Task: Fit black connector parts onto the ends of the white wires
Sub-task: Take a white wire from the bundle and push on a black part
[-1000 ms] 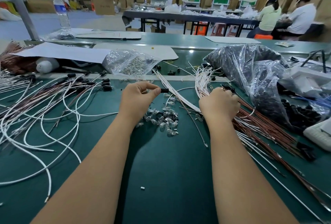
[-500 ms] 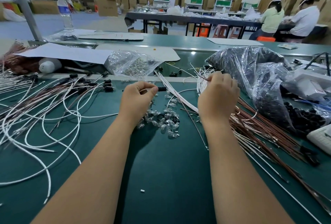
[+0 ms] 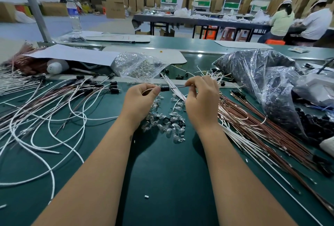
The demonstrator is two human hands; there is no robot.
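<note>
Frame centre: left hand pinches small black cylindrical connector; right hand pinches thin wire, aligning for insertion.

The right hand has left the bundle of wires on the right, where it was a second ago, and come in toward the left hand. It now pinches a thin wire whose end meets the black connector that the left hand holds at its fingertips. The two hands are now close together above the pile of small clear bulbs.
</note>
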